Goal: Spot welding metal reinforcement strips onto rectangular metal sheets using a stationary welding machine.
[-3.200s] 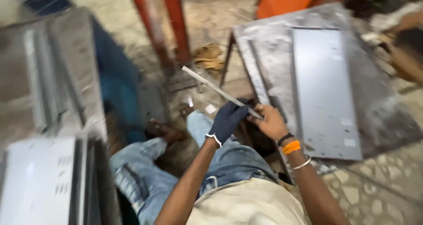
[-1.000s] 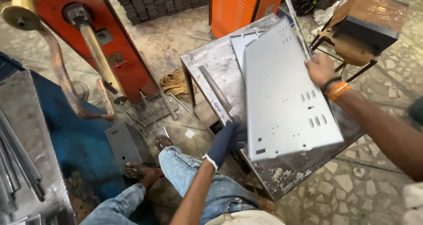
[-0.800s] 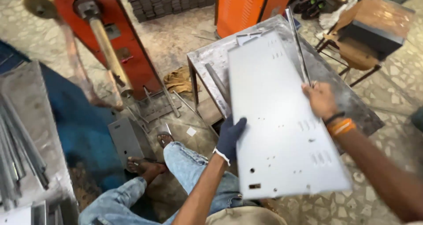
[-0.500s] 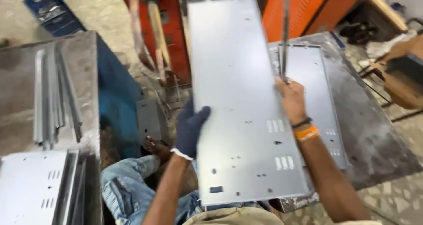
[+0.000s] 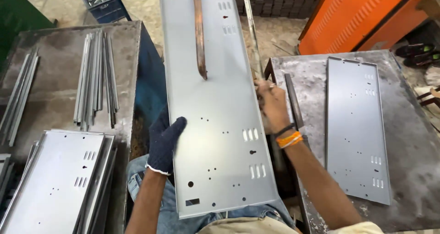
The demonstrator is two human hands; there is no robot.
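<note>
I hold the panel (image 5: 215,106) over my lap, its long axis running straight away from me. It is flat, smooth grey sheet metal with punched slots and holes. My gloved left hand (image 5: 166,142) clamps its left edge, fingers curled on top; my bare right hand (image 5: 271,105) grips the right edge. A copper rod (image 5: 199,32) hangs over the far end. Strips (image 5: 96,76) lie left, another panel (image 5: 355,124) right.

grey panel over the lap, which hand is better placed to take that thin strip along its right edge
Right. The bare right hand is already at the thin strip; the gloved left hand grips the grey panel on the opposite edge.
</note>
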